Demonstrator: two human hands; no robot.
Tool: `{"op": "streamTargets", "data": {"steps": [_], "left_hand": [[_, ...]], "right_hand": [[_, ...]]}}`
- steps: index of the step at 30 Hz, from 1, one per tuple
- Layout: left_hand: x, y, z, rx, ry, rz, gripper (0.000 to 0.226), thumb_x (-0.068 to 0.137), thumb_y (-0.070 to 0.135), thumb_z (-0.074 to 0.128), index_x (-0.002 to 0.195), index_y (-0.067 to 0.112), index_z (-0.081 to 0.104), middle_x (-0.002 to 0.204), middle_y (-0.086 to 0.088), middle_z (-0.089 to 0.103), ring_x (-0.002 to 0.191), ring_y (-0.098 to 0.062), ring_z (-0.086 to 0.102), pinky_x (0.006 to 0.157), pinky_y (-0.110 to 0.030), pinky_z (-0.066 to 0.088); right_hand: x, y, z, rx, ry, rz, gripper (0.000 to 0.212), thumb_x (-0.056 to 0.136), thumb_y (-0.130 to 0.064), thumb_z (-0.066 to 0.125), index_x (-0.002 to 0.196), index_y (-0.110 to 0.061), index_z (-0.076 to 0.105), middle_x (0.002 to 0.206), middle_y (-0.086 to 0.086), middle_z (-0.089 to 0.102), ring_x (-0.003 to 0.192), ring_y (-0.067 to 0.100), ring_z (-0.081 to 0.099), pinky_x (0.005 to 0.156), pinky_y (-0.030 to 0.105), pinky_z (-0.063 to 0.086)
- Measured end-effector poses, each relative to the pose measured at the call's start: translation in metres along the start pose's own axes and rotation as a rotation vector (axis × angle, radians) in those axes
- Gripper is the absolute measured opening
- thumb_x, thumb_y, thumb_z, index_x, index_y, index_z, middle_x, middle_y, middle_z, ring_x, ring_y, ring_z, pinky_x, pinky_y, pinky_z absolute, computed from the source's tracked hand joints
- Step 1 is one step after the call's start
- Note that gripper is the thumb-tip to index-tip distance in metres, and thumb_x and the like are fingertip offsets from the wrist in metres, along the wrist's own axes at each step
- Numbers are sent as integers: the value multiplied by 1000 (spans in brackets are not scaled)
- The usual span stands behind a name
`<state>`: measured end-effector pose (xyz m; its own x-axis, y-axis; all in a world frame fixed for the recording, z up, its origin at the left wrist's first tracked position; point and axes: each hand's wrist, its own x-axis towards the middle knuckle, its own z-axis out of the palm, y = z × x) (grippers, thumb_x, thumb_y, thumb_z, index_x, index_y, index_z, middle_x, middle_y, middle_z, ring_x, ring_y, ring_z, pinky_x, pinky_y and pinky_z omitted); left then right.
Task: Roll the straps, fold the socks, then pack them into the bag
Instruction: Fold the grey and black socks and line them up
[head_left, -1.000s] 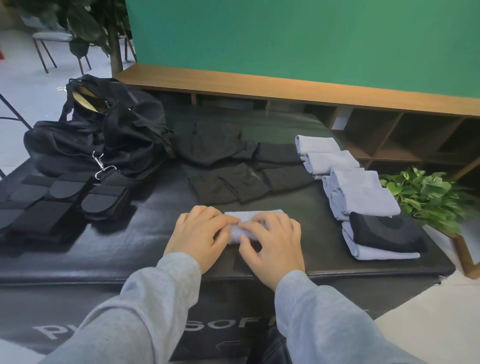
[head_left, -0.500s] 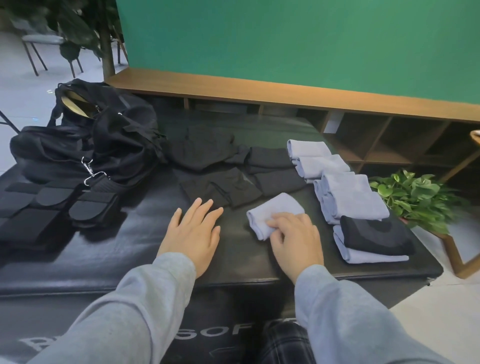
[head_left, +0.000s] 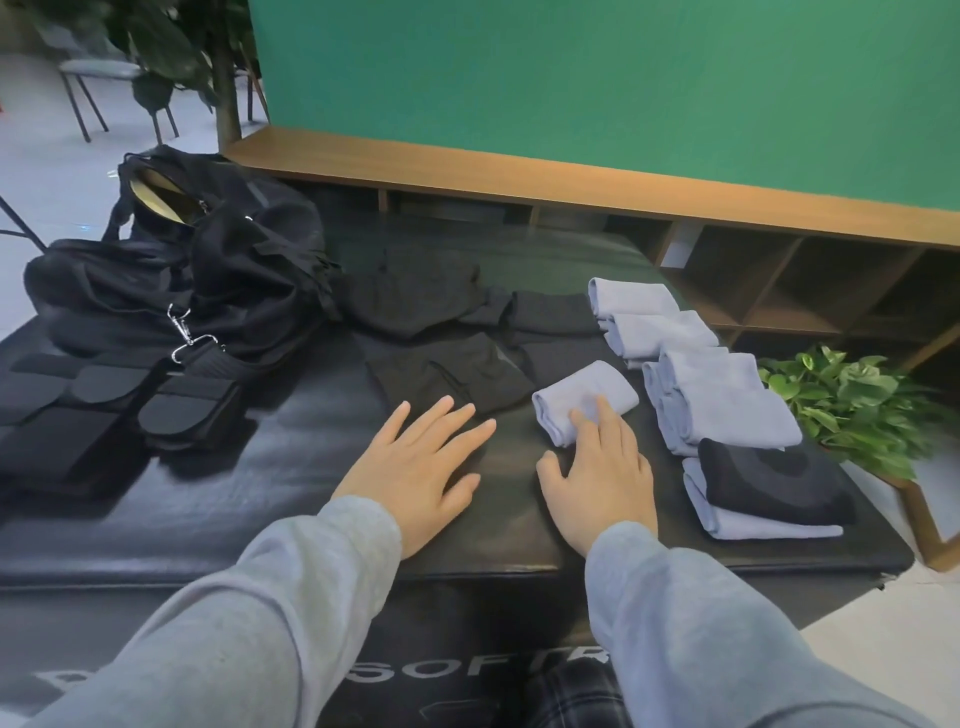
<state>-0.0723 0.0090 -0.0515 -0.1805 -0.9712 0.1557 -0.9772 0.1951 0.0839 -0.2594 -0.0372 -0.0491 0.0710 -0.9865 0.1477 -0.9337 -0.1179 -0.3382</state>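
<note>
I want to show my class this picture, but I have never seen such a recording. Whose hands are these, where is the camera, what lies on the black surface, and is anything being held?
There is no machine here: a person in grey sleeves works with bare hands. The single camera sits on the person's head and looks forward and down, so the arms enter from the bottom edge.

On the black padded table lie a black bag at far left, flat black straps in front of it, dark socks in the middle, and folded pale blue socks stacked at right.

The left hand lies flat and open on the table, holding nothing. The right hand rests its straight fingertips on one folded blue sock, touching rather than gripping it. A potted plant stands beside the table.
</note>
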Motion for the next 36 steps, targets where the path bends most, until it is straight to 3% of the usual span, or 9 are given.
{"op": "streamTargets", "data": {"steps": [5, 8, 10, 12, 17, 22, 29, 32, 36], "left_hand": [[9, -4, 3, -100, -28, -108, 77, 69, 67, -8, 144, 47, -8, 156, 14, -9, 142, -8, -15, 116, -33, -8], [16, -5, 4, -95, -29, -164, 69, 78, 69, 0, 144, 48, -6, 157, 11, -3, 144, -10, -7, 118, -34, -3], [20, -5, 6, -78, -4, -208, 59, 90, 63, 14, 145, 47, 0, 157, 10, 8, 144, -10, 3, 117, -33, 3], [25, -4, 8, -64, 48, -247, 55, 93, 58, 22, 146, 45, 9, 152, 10, 22, 140, -11, 14, 114, -31, 10], [32, -3, 10, -31, 137, -393, 53, 93, 54, 28, 142, 37, 30, 126, 8, 42, 120, -17, 34, 101, -31, 27], [27, 1, 4, -29, 185, -502, 40, 92, 50, 31, 121, 26, 47, 110, 6, 50, 104, -21, 40, 91, -34, 33], [1, -4, 0, -67, 168, -489, 34, 93, 44, 34, 120, 27, 48, 109, 7, 52, 107, -19, 41, 98, -33, 32], [-13, -15, 0, -110, 158, -385, 33, 95, 39, 40, 125, 30, 50, 111, 8, 50, 112, -18, 40, 110, -34, 21], [-27, -24, -2, -118, 107, -338, 35, 97, 36, 38, 130, 37, 48, 119, 12, 46, 121, -11, 39, 115, -39, 8]], "right_hand": [[-5, -1, -4, 4, 86, -131, 51, 92, -33, 44, 140, -30, 29, 155, -10, 9, 141, 10, 8, 112, 30, 17], [-8, -1, -1, 15, 119, -255, 47, 91, -31, 47, 138, -29, 39, 150, -9, 27, 136, 9, 21, 110, 31, 24], [-6, 0, 4, 23, 217, -341, 36, 85, -29, 49, 119, -24, 60, 133, -4, 50, 123, 10, 36, 99, 37, 41], [-5, 0, 7, 46, 276, -383, 31, 80, -31, 44, 99, -22, 68, 115, -3, 60, 111, 10, 42, 87, 36, 48], [-3, 2, 13, 54, 305, -399, 32, 78, -31, 40, 89, -21, 68, 103, -7, 62, 103, 8, 44, 81, 30, 45], [-2, 2, 14, 52, 314, -383, 32, 78, -31, 38, 88, -21, 67, 97, -8, 61, 98, 8, 44, 79, 30, 47], [-6, 5, 13, 75, 342, -371, 18, 73, -13, 66, 90, -19, 65, 96, -5, 62, 93, 15, 55, 76, 31, 46], [-7, 5, 11, 71, 320, -357, 21, 72, -11, 70, 92, -18, 65, 98, -4, 62, 93, 18, 57, 77, 32, 46], [-9, 4, 9, 52, 335, -386, 24, 70, -12, 73, 92, -18, 65, 97, -3, 62, 92, 18, 59, 77, 33, 48]]}}
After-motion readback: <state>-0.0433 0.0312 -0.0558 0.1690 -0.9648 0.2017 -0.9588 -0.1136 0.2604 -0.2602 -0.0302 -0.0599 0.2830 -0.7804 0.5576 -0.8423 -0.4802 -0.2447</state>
